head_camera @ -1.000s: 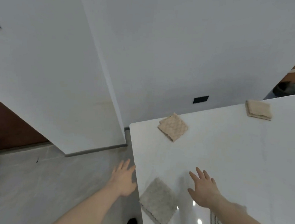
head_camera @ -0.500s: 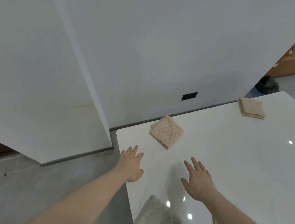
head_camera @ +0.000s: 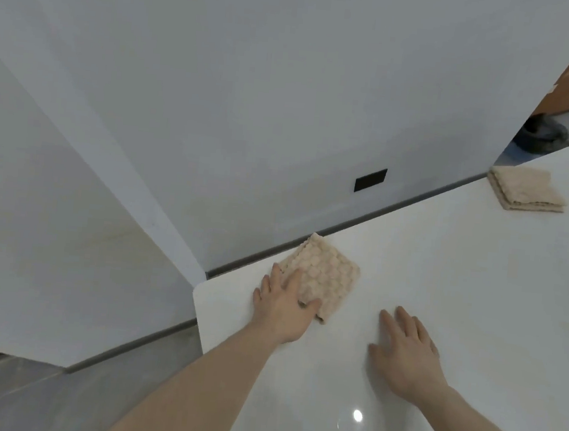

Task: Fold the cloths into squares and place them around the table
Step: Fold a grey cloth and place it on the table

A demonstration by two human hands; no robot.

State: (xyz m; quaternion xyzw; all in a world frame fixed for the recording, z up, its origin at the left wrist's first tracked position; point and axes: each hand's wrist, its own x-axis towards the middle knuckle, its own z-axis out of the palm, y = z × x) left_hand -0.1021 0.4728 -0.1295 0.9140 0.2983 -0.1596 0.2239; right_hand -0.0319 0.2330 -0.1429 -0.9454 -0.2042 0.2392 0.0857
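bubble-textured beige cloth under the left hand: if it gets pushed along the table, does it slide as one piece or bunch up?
Probably slides: the white table looks glossy, with lamp reflections, so grip is likely low. Likely floppy, not stiff: the bubble-textured cloth is soft folded fabric, and its layers may shift or bunch if pushed from one edge. The left hand lying flat on it should help keep the fold.

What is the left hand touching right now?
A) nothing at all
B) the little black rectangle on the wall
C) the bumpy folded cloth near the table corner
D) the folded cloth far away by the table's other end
C: the left hand lies with fingers spread on the near edge of the bumpy folded cloth, while the right hand sits flat on the bare table.
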